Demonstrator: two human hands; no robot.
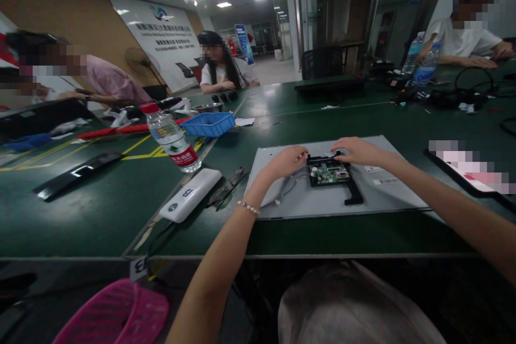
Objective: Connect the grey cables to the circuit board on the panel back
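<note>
A grey metal panel (381,148) lies flat on the green table in front of me. On it sits a black plastic bracket (355,193) around a green circuit board (328,173), with an arm reaching toward me. My left hand (288,161) pinches at the bracket's far left corner, its fingertips partly hidden. At the far right corner, my right hand (355,149) has thumb and bent fingers on the bracket's edge. Thin grey cables (288,188) run over the panel left of the board, under my left forearm.
Left of the panel are glasses (228,188), a white power bank (191,193), a water bottle (173,140) and a blue tray (209,124). A long black part (78,174) lies farther left. A phone-like device (470,172) is at right. Several people sit around the table.
</note>
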